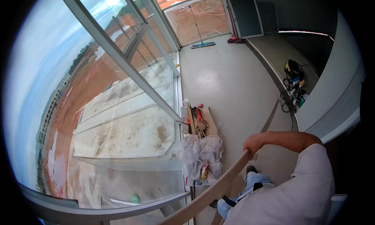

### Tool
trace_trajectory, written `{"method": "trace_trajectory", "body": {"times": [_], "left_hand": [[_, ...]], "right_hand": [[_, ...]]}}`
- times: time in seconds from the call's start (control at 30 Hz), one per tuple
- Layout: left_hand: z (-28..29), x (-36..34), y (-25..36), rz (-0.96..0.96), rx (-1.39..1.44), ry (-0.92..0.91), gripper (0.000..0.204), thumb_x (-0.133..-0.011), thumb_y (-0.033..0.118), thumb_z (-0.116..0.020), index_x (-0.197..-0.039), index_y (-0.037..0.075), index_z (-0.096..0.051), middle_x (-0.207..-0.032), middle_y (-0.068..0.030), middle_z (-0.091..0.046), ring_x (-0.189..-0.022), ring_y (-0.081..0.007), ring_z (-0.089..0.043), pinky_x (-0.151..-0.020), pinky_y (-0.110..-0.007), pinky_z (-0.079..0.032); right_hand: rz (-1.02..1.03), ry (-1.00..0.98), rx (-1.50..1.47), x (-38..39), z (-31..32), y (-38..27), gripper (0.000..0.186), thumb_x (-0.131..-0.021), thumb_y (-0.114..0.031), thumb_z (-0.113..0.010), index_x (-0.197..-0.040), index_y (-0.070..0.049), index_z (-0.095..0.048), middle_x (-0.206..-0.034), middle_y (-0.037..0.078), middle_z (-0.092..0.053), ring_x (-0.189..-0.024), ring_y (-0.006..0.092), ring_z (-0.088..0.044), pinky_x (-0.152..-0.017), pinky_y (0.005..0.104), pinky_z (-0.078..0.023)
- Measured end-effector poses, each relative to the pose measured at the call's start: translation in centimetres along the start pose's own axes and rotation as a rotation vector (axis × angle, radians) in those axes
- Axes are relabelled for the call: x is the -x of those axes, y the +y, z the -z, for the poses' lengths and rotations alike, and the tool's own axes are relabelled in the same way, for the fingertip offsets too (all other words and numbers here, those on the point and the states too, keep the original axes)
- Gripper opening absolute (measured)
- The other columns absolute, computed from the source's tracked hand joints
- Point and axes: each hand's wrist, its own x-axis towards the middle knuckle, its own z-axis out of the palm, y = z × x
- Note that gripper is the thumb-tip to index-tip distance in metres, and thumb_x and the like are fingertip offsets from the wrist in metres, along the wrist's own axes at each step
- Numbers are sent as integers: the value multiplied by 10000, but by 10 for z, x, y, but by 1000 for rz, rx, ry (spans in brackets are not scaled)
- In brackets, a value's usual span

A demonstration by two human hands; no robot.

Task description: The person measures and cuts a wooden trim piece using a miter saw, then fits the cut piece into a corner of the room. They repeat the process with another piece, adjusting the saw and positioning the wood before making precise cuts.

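Note:
My right hand (254,142) is closed around the edge of a long, narrow tan strip (222,183), which looks like a wooden board or trim. The strip slants from the floor area beyond my hand down past the lower edge of the picture, where its near end is cut off. My right forearm is bare below a light sleeve (312,162). My left hand does not show. Below the strip are my jeans (256,180) and dark shoes.
Left of the strip, clear plastic bags (191,152) and an open cardboard box (211,123) lie by the glass wall. A bag of tools (293,71) with black cables sits on the right. A mop (203,44), a red broom (235,40) and a framed panel (246,16) stand at the far end.

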Motion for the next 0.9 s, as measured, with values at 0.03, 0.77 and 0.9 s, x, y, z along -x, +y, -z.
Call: {"method": "trace_trajectory", "body": {"times": [0.03, 0.77, 0.9], "left_hand": [[-48, 35, 20, 33, 94, -224, 281, -971, 198, -526, -1014, -46, -661, -806, -127, -672, -689, -236, -660, -623, -366, -545], [-497, 93, 125, 1026, 432, -1286, 299, -942, 225, -581, -1041, -44, -668, -731, -81, -660, -657, -210, -659, -558, -329, -524], [-612, -19, 247, 385, 343, -1322, 371, -948, 275, -609, -1179, -12, -653, -941, -97, -709, -814, -192, -692, -687, -326, -542]], "right_hand": [[-3, 117, -87, 11, 12, 19, 506, -721, -470, -815, -1062, -105, -734, -967, 132, -725, -942, 328, -678, -812, 432, -516], [-201, 1983, -644, 238, 388, 322, 598, -857, -545, -721, -1129, -19, -642, -916, 34, -644, -820, 106, -608, -736, 282, -488], [-441, 2127, -522, 248, 375, 424, 702, -912, -600, -619, -1290, -9, -592, -1144, 89, -627, -1064, 180, -577, -927, 351, -442]]}}
